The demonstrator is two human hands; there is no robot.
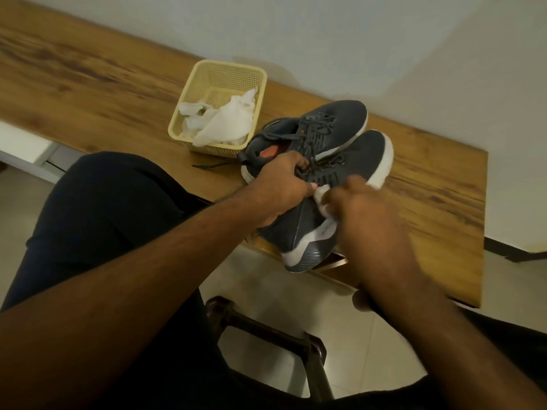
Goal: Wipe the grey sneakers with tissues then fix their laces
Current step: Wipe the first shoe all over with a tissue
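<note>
Two grey sneakers with white soles lie on the wooden table. The near sneaker [352, 161] hangs its heel over the table's front edge, and my left hand [281, 187] grips it at the collar, fingers in the opening. My right hand [364, 214], blurred, presses a white tissue [322, 199] against that sneaker's side near the heel. The far sneaker [325, 125] rests behind it, dark laces loose, orange insole showing. One lace end [213, 165] trails on the table to the left.
A pale yellow plastic basket [189, 93] holding crumpled white tissues [225, 119] stands just left of the sneakers. The wooden table [88, 84] runs along a white wall. Below me are my dark-clad legs, a dark stool frame [266, 324] and a tiled floor.
</note>
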